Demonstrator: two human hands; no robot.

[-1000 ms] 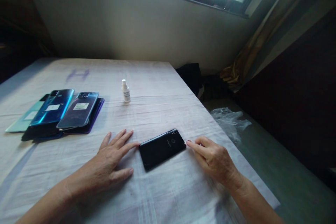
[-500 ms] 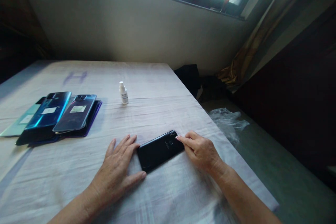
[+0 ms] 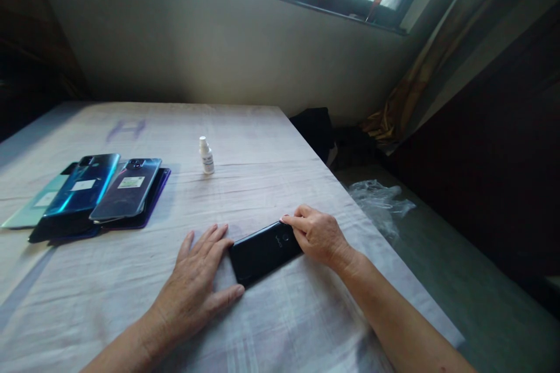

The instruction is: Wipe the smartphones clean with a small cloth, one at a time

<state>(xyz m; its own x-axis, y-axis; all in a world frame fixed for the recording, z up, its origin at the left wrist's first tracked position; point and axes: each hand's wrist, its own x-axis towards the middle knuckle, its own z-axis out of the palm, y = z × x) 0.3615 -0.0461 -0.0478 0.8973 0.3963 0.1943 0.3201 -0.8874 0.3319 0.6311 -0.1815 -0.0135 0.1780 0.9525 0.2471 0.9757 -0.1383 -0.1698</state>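
Observation:
A black smartphone [image 3: 263,253] lies back side up on the cloth-covered table, tilted up to the right, with "vivo" lettering on its back. My left hand [image 3: 196,280] rests flat with its fingers spread, index finger and thumb touching the two corners of the phone's left end. Over the camera end, my right hand [image 3: 321,236] is closed in a pinch, its fingertips at the phone's upper edge. Something small and whitish shows at those fingertips, too small to name. The right hand covers the phone's camera and right end.
Several phones, among them a blue phone [image 3: 83,185] and a grey-purple phone [image 3: 125,198] with labels, lie stacked at the left. A small white bottle [image 3: 206,157] stands mid-table. Past the right table edge lies clear plastic [image 3: 380,204]. A wall and window are behind.
My right hand has slid left and slightly up across the phone's camera end, now covering the camera. My left hand and the phone have stayed in place.

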